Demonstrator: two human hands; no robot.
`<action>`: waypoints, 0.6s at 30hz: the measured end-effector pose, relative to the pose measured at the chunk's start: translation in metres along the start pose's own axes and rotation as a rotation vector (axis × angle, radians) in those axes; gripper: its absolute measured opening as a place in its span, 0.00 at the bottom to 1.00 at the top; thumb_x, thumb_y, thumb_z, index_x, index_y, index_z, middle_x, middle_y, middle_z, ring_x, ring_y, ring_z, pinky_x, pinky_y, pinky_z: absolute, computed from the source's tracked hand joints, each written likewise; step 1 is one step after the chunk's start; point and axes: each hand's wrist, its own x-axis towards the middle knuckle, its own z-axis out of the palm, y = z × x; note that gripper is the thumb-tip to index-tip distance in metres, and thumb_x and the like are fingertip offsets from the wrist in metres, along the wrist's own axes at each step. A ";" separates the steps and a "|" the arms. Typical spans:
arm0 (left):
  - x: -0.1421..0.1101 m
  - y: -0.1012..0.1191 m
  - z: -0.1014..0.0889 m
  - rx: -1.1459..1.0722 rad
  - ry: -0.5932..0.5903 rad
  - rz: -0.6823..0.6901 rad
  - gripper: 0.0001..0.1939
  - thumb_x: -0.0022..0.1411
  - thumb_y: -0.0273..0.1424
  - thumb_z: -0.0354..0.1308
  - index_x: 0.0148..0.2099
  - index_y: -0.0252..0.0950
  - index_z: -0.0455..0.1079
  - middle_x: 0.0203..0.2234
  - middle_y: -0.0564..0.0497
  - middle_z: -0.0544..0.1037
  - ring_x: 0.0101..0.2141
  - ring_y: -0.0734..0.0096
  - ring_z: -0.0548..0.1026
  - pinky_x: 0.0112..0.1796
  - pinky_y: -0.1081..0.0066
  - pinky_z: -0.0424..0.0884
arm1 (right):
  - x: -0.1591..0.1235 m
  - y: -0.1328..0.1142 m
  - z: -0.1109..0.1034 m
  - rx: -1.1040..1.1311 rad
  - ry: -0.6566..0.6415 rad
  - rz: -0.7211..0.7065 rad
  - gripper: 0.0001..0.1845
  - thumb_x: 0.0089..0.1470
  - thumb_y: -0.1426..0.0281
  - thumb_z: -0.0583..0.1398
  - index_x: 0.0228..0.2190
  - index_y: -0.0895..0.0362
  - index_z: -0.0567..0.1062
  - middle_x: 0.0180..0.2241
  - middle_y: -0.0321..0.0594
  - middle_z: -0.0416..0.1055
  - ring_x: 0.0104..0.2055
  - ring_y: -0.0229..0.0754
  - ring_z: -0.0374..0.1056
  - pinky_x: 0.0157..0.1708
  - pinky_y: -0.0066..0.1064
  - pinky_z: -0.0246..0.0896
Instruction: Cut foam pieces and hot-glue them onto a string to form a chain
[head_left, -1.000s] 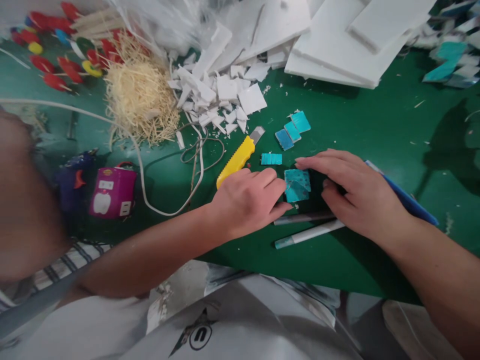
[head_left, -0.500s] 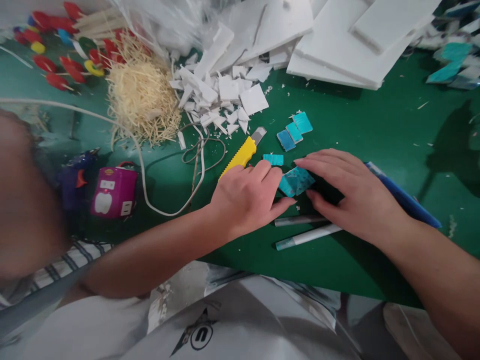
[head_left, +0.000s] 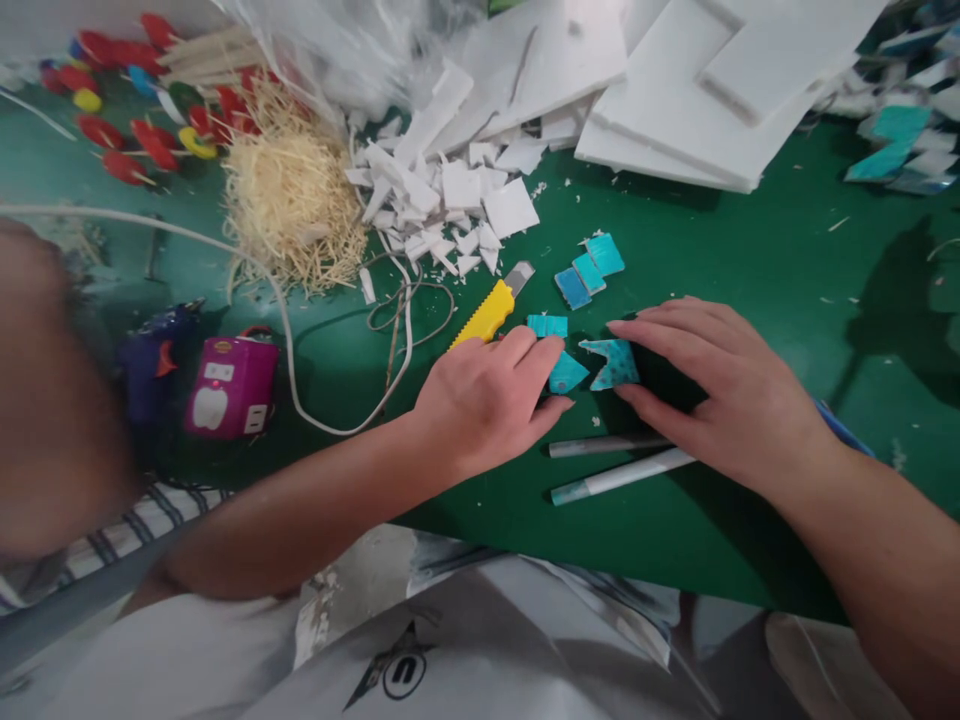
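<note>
My left hand lies low over the table, its fingers closed on a teal piece with a pointed end. Just to the right, my right hand grips a teal piece with a notched edge between thumb and fingers. A narrow gap parts the two pieces, point facing notch. Beyond my left fingers sits a small teal rectangle. A yellow utility knife with its blade out lies beside that hand, its near end hidden. Farther back are several blue and teal squares.
Two pen-like sticks lie before my right hand. White foam scraps, foam sheets and a straw heap stand behind. On the left are a magenta power adapter, a glue gun, a white cable and another person's arm.
The two teal pieces, touching or overlapping before, are now apart. My right hand has shifted slightly right with the notched piece, covering more of a blue strip; my left hand has moved slightly left.
</note>
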 end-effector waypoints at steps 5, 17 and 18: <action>0.000 -0.001 0.002 -0.007 0.003 0.013 0.14 0.67 0.39 0.62 0.48 0.34 0.76 0.33 0.50 0.78 0.27 0.65 0.76 0.28 0.67 0.67 | 0.000 0.001 0.001 -0.007 -0.051 -0.017 0.26 0.61 0.68 0.63 0.60 0.49 0.71 0.52 0.46 0.79 0.53 0.53 0.76 0.57 0.57 0.70; 0.001 -0.006 -0.011 -0.091 0.114 -0.129 0.13 0.70 0.39 0.58 0.49 0.34 0.72 0.35 0.49 0.80 0.30 0.68 0.77 0.29 0.67 0.68 | 0.005 -0.011 0.003 0.094 -0.029 -0.050 0.22 0.62 0.72 0.62 0.57 0.54 0.71 0.48 0.45 0.81 0.50 0.46 0.78 0.58 0.48 0.72; 0.002 -0.007 -0.012 -0.105 0.129 -0.135 0.14 0.70 0.39 0.58 0.50 0.34 0.71 0.35 0.49 0.80 0.30 0.69 0.77 0.30 0.68 0.68 | 0.005 -0.013 0.004 0.116 -0.032 -0.047 0.22 0.62 0.73 0.61 0.57 0.53 0.71 0.48 0.44 0.82 0.51 0.45 0.78 0.60 0.48 0.71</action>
